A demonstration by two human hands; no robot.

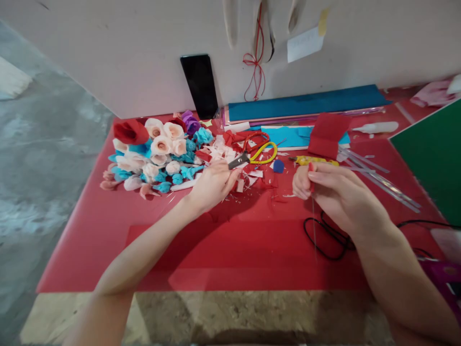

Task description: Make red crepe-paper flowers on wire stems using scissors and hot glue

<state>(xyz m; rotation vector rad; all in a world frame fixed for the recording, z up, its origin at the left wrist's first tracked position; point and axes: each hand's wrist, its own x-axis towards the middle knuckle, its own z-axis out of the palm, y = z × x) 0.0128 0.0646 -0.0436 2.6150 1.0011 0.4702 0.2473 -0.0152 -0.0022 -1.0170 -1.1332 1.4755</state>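
Observation:
My left hand (212,187) is over the scrap pile, its curled fingers at the blades of the scissors (239,161), whose tips it hides. Their handles, one red and one yellow, point away to the right. My right hand (331,190) pinches a thin wire (314,230) with red crepe paper (311,179) at its top; the wire hangs down below the fingers. White and red paper scraps (220,150) surround the scissors. Left of my left hand lies a heap of crepe-paper flowers (161,145) in white, blue, red and purple.
A phone (200,84) leans against the wall. Behind my right hand are folded red crepe paper (327,134), a yellow-handled tool (313,160), clear sticks (385,185) and a white glue bottle (380,127). A black cable (326,235) and a red sheet (230,245) lie nearer.

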